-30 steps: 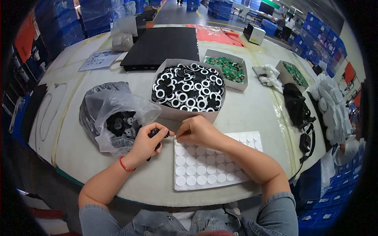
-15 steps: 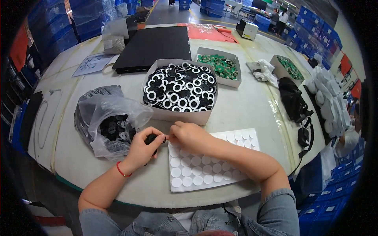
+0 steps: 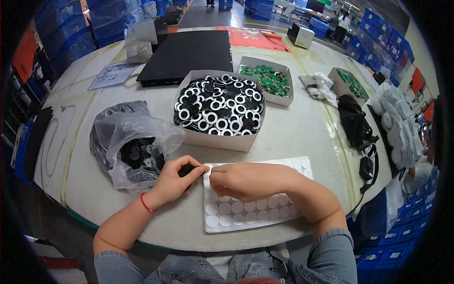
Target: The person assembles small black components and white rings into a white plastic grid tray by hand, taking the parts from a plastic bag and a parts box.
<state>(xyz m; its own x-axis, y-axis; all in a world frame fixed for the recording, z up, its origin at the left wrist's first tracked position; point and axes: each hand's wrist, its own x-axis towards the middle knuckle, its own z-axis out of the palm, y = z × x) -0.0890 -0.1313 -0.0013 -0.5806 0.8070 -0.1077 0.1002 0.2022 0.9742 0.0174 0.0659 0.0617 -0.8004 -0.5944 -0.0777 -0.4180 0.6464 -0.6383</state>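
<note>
In my left hand point(image 3: 171, 181) is a small black round plastic part point(image 3: 186, 170), gripped between thumb and curled fingers and mostly covered by them. My right hand point(image 3: 243, 181) is bent over the upper left of a white sheet point(image 3: 246, 226) bearing rows of round white stickers. Its fingers are curled together and pointing down at the sheet; whatever they pinch is hidden beneath the hand. A crumpled clear plastic bag point(image 3: 105, 142) lies open beside my left hand, with black round parts point(image 3: 138, 154) inside. Beyond both hands stands a box point(image 3: 217, 141) heaped with black parts with white rings.
Two boxes of green circuit boards point(image 3: 267, 79) point(image 3: 351, 83) stand farther back. Black flat sheets point(image 3: 187, 57) are stacked behind the ring box. A black pouch point(image 3: 352, 120) with straps and white bagged goods point(image 3: 395, 123) line the right edge.
My right hand has moved right and slightly down, from beside the left fingertips to over the sticker sheet. My left hand still grips the black part.
</note>
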